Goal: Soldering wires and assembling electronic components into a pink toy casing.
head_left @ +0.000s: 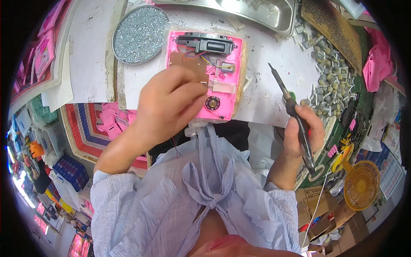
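My left hand (171, 98) is over an open pink plastic casing (201, 112), fingers pinched together above its lower middle. Whatever is between the fingertips is hidden. Inside the casing lie a brown circuit board (182, 61), a black part (207, 43) along the far edge, a small round speaker (212, 103), a translucent white piece (223, 88) and thin coloured wires. Off to the right, my right hand (303, 130) grips a soldering iron (302, 128) by its black handle. The tapered metal tip points up and left, apart from the casing.
Left of the casing stands a round dish of small screws (140, 34). A metal tray (257, 10) sits at the far edge. Several small grey parts (329, 73) are heaped at the right. Below left is a striped container (85, 128) with pink pieces; a yellow fan (361, 185) stands lower right.
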Available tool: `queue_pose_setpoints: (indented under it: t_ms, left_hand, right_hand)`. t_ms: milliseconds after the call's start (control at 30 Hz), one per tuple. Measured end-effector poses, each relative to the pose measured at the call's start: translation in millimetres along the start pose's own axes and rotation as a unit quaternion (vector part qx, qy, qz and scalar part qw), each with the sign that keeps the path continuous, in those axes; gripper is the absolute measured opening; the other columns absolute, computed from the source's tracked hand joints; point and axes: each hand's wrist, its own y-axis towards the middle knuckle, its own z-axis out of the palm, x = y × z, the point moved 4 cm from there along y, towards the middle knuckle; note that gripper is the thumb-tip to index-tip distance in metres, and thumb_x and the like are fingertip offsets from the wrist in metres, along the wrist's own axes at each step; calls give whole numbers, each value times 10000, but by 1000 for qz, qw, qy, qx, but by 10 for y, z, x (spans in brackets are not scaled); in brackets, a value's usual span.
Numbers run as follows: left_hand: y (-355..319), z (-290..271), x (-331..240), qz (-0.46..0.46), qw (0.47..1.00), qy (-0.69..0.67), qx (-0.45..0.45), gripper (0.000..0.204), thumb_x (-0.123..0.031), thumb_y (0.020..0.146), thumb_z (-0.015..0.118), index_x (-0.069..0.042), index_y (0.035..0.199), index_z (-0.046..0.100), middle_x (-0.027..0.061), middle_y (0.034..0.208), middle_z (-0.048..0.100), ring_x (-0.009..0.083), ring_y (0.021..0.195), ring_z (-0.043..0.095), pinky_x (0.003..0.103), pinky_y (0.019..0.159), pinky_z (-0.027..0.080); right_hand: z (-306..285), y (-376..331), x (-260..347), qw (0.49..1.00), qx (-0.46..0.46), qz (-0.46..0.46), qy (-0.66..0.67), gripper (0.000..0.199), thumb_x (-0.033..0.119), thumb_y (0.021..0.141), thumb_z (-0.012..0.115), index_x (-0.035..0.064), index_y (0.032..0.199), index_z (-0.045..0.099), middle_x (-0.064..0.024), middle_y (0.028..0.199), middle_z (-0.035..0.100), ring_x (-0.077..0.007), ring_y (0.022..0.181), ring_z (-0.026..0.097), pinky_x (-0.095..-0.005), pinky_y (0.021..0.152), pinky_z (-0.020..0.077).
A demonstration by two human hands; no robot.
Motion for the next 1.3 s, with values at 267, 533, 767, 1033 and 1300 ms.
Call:
queue_pose_setpoints:
  t_ms: [267, 533, 767, 1033, 1300]
  left_hand:
    - [257, 406, 39, 53, 994, 31, 94, 144, -66, 817, 755, -44, 922, 659, 96, 920, 632, 301, 810, 630, 374, 688, 505]
    - [157, 289, 257, -129, 967, -175, 131, 77, -1, 912, 684, -4, 980, 646, 35, 870, 637, 98, 692, 573, 245, 617, 461]
    - [178, 306, 367, -214, 927, -256, 171, 34, -16, 951, 662, 3, 953, 634, -34, 783, 576, 28, 666, 486, 206, 584, 406]
    - [201, 327, 301, -131, 959, -220, 119, 86, -47, 887, 672, -22, 949, 618, 66, 719, 576, 181, 625, 566, 323, 582, 454]
    - [191, 269, 200, 2, 982, -101, 158, 145, -26, 855, 710, -30, 961, 611, 108, 1080, 590, 295, 911, 618, 361, 777, 516]
  right_hand:
    - [-4, 80, 65, 1000, 6, -12, 24, 249, 81, 810, 775, -27, 1020, 695, -125, 739, 681, -214, 557, 605, -289, 540, 477]
    - [358, -28, -34, 983, 44, 138, 112, 422, 42, 826, 796, -1, 1229, 676, -125, 918, 696, -193, 760, 658, -290, 692, 524]
    - [1066, 343, 119, 985, 77, 56, 145, 592, -114, 759, 752, 74, 1309, 640, -112, 955, 659, -253, 815, 654, -324, 732, 539]
    - [1032, 191, 183, 984, 114, 66, 123, 613, -88, 765, 772, 63, 1340, 623, -101, 932, 633, -189, 774, 643, -285, 692, 523]
    - [282, 10, 79, 974, 37, 141, 170, 355, 48, 805, 788, -12, 1143, 696, -161, 958, 679, -201, 723, 622, -295, 668, 499]
